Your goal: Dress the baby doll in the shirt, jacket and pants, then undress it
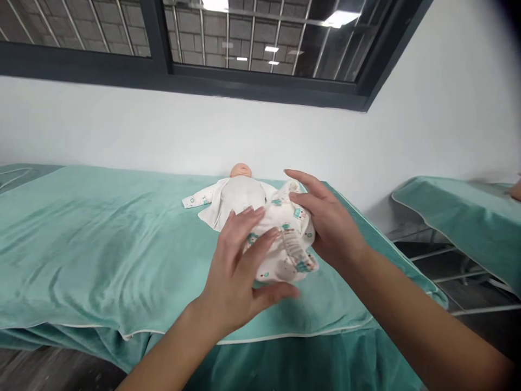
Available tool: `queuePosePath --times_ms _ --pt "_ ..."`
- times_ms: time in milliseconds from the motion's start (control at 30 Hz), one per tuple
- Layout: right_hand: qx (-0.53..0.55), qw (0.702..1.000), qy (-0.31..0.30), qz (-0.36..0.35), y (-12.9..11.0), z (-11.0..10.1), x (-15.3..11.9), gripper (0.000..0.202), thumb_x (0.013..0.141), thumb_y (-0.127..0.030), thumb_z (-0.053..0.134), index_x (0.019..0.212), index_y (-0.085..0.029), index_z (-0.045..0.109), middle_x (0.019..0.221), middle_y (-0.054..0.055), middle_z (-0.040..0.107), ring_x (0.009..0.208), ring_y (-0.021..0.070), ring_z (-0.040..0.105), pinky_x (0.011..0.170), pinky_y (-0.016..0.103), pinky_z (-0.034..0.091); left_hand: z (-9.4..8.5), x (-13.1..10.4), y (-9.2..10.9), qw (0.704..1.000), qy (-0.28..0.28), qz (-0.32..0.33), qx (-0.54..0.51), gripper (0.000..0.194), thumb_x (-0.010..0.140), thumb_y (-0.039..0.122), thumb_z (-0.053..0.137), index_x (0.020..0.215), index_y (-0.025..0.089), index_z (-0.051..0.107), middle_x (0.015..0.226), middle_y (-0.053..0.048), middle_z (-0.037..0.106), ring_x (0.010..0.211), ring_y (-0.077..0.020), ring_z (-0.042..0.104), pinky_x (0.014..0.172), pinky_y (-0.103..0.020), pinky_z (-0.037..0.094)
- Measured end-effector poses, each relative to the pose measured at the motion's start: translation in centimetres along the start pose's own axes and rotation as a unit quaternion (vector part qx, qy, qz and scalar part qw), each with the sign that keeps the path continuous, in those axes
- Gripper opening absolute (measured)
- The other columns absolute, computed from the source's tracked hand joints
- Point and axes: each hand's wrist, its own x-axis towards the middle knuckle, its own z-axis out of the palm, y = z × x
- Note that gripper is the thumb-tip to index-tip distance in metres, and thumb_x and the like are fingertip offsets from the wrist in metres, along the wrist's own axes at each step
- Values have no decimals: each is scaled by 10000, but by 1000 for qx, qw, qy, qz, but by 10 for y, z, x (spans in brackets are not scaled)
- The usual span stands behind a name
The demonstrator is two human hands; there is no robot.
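Observation:
Just above the near part of the bed, my right hand [334, 220] holds small white printed baby pants [280, 212], its thumb over the bunched cloth. The gathered elastic band [296, 251] faces me. My left hand [240, 266] is against the left side of the pants, fingers apart and thumb stretched out below the cloth. Behind the hands, a baby doll [241, 170] lies on its back in a white top [242, 195]. One printed sleeve [199, 198] extends to the left. The doll's lower body is hidden by my hands and the pants.
A green blanket [101, 244] with white piping covers the bed, which stands against a white wall [122, 127]. A dark-framed window [260, 81] is above. At the right stands another green-covered bed [459, 212], with part of another person's hand [516, 190] at the frame edge.

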Motion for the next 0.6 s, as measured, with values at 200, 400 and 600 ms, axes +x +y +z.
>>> queuePosePath --times_ms 200,400,600 --pt "31 998 -43 -33 -4 14 2 349 807 -267 600 1151 -279 659 861 -20 683 713 145 628 638 273 501 -20 16 -6 988 -79 34 130 441 885 191 598 1302 314 522 1430 -56 520 1435 -288 348 1205 -640 115" --pt "-94 989 -59 -101 13 9 6 221 835 -205 567 947 -269 746 1029 -8 718 938 188 653 831 346 514 -40 29 -25 990 -58 -125 -34 71 882 219 604 934 229 651 1290 -52 613 1283 -261 520 1114 -477 397" --pt "-204 945 -165 -196 7 11 -7 215 951 -283 523 1002 -299 731 1365 -14 580 1327 208 475 1122 409 362 -44 38 -19 920 -6 -334 -204 153 857 349 667 904 204 681 810 18 663 741 -150 618 684 -260 520"
